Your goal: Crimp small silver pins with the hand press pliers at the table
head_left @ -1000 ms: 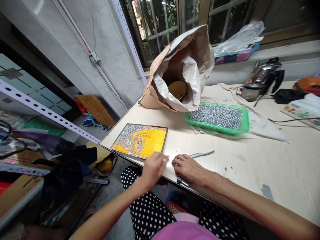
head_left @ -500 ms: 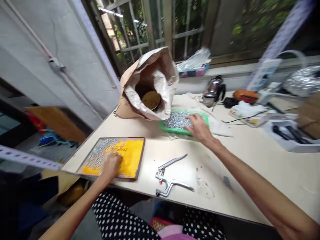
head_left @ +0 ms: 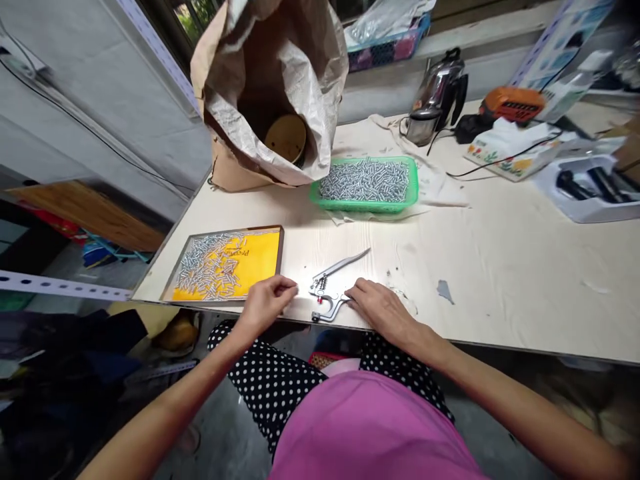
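My left hand [head_left: 270, 301] is just past the right edge of a shallow tray [head_left: 281, 250] with a yellow bottom. Its thumb and fingertips are pinched together, and whatever is between them is too small to make out. Small silvery metal pieces [head_left: 207, 263] lie scattered over the tray's left part. Grey metal hand pliers [head_left: 333, 308] with a spring and a red spot rest with their handles spread at the table's front edge. Closed over the lower handle, my right hand [head_left: 379, 308] hides most of it. Behind, a green basket [head_left: 370, 207] is full of similar small metal pieces.
A large paper sack [head_left: 220, 157] gapes at the back left, with a round yellowish object [head_left: 286, 139] inside. Along the back right stand a metal pot [head_left: 440, 93], an orange case [head_left: 515, 103], a tissue pack [head_left: 505, 150] and a white tray [head_left: 590, 207] of dark tools.
My left hand has left the yellow-bottomed tray, moving right with fingers pinched. My right hand has come from the green basket down to the pliers' handle. The view has tilted downward.
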Available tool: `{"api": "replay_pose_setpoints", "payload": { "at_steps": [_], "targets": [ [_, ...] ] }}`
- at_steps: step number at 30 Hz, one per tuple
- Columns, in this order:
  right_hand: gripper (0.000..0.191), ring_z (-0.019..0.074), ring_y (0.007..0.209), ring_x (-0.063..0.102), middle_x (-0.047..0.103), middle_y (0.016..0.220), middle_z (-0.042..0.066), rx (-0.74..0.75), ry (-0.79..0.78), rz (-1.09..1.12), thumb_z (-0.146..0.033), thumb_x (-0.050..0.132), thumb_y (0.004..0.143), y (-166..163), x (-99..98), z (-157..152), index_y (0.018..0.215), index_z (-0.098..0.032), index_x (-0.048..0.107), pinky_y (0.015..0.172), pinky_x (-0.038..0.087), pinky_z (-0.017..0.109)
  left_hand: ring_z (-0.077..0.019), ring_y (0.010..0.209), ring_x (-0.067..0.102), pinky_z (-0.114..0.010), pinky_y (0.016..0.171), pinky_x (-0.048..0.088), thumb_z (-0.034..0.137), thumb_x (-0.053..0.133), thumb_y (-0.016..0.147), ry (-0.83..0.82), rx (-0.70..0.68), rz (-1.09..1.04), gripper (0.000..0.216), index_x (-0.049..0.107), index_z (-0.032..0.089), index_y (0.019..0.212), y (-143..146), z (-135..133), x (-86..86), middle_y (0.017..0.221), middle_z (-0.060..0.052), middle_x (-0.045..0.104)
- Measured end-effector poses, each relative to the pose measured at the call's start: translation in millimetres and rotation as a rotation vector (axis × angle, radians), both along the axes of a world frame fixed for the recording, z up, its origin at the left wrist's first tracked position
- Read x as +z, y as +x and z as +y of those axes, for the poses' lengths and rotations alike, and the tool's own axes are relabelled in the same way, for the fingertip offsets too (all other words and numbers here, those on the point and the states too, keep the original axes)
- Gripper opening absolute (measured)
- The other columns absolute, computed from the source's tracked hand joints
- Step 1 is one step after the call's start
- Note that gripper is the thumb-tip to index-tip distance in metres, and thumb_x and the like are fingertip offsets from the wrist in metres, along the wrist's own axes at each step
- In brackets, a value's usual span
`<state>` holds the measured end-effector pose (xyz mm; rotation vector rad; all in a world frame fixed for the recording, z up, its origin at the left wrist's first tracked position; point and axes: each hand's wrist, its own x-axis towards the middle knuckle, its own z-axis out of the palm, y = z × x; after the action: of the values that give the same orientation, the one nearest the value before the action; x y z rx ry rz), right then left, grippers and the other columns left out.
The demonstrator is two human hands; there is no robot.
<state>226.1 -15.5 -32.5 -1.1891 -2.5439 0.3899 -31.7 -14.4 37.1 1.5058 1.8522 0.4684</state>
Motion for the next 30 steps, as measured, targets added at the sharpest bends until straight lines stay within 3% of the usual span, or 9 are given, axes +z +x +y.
{"api": "replay_pose_setpoints", "payload": {
  "at_steps": [4,10,18,30],
  "targets": [
    [0.012,0.0179,0.079,0.053,0.060,0.087,0.005,-0.039,0.095,-0.048,-0.018,0.054,0.095,-3.7,-8.6,1.8,0.088,-0.018,0.063,0.068,0.035,0.031,-0.0067,0.037,0.040,-0.019,0.037,0.030,0.032,0.063,0.078,-0.218,0.044,-0.191,0.019,0.066,0.013,0.078,32.7,-9.6,-16.4,0.050,0.006,0.051],
    [0.013,0.0181,0.077,0.049,0.059,0.085,0.004,-0.064,0.176,-0.058,-0.016,0.052,0.095,-5.3,-12.8,-1.0,0.086,-0.018,0.061,0.068,0.031,0.032,-0.0052,0.036,0.034,-0.018,0.034,0.025,0.036,0.069,0.075,-0.308,0.080,-0.254,0.024,0.067,0.011,0.076,31.5,-7.6,-34.9,0.046,0.007,0.047],
    [0.014,0.0191,0.079,0.050,0.061,0.088,0.006,-0.069,0.158,-0.050,-0.013,0.050,0.094,-5.4,-7.3,-3.5,0.087,-0.018,0.061,0.069,0.033,0.033,-0.0043,0.037,0.035,-0.017,0.035,0.025,0.036,0.073,0.072,-0.396,0.101,-0.299,0.025,0.064,0.012,0.072,33.0,-6.5,-32.7,0.047,0.007,0.047],
    [0.013,0.0205,0.081,0.053,0.063,0.090,0.008,-0.065,0.053,-0.064,-0.018,0.051,0.095,-5.5,0.6,-2.4,0.089,-0.018,0.063,0.069,0.037,0.034,-0.0059,0.035,0.041,-0.017,0.038,0.027,0.034,0.070,0.077,-0.588,0.010,-0.241,0.030,0.055,0.016,0.059,31.3,3.7,-30.2,0.040,0.006,0.047]
  ]
}}
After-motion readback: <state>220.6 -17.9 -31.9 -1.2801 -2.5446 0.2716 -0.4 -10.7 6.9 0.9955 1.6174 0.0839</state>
